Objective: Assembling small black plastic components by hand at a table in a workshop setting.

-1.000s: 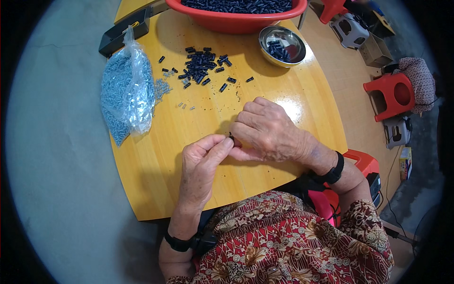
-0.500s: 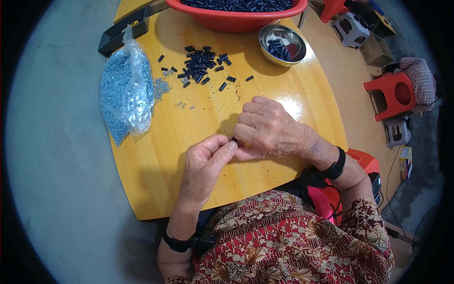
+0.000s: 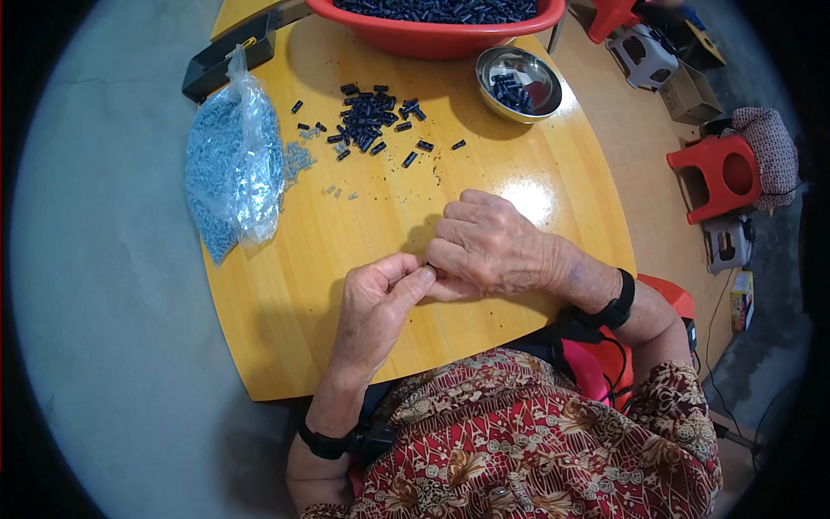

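Left hand (image 3: 372, 298) is pinched narrow, thumb against index, w/ a sliver of dark piece (image 3: 427, 265) btwn the tips; mostly covered, can't tell exact shape. Right hand (image 3: 488, 246) is curled, knuckles up, fingertips tucked under & meeting the L ones; can't tell its grip. Both are over near part of yellow wood counter (image 3: 285, 320). Loose pile of short black cylinders (image 3: 367, 117) lies beyond, w/ a few strays around. L of pile: small shiny bits (image 3: 296, 160) next to clear plastic bag (image 3: 255, 182) full of bluish-looking bits. Few more shiny bits lie apart, nearer the hands. Steel bowl (image 3: 545, 73), far R, holds some black cylinders; big red tub (image 3: 432, 41), far side, is full of black pcs (image 3: 432, 10). Dark tray (image 3: 207, 80) behind bag, yellow item (image 3: 249, 42) inside.
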Demonstrator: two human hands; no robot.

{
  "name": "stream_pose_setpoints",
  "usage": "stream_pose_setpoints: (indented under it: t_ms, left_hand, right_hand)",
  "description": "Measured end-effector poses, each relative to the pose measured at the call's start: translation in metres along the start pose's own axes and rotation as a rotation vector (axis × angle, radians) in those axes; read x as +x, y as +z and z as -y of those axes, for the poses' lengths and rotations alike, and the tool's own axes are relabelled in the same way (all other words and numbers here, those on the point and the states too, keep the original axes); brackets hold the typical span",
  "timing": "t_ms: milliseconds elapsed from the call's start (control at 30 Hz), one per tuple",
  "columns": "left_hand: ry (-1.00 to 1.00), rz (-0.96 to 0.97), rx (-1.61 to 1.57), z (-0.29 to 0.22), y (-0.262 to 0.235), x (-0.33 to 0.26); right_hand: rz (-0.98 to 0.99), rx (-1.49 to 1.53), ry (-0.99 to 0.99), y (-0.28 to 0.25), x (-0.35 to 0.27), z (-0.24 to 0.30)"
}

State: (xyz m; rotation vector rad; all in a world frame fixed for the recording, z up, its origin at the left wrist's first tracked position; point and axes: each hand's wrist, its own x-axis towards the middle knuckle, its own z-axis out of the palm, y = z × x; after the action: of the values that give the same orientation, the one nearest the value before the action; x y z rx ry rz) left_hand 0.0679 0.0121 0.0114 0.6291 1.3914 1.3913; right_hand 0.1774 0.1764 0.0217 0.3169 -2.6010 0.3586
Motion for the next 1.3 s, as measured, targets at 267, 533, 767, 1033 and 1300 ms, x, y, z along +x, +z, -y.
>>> stream_pose_setpoints:
  t_ms: [267,533,767,1033,1300]
  left_hand:
    - [0.012,0.022,-0.021,-0.001,-0.003,0.003]
    - [-0.039,0.020,-0.076,-0.001,-0.001,0.000]
    - [-0.030,0.001,-0.039,-0.003,-0.002,0.004]
    - [0.111,-0.172,0.003,-0.003,-0.007,0.005]
    - [0.250,-0.183,-0.237,-0.003,0.015,0.024]
  right_hand:
    - [-0.010,-0.022,-0.012,0.002,0.003,-0.001]
    - [0.029,-0.010,0.005,-0.002,0.003,0.001]
    - [0.026,0.011,0.019,0.001,0.004,-0.001]
    - [-0.011,0.040,0.092,0.007,0.006,-0.006]
    - [-0.237,0.152,0.031,0.033,0.017,0.003]
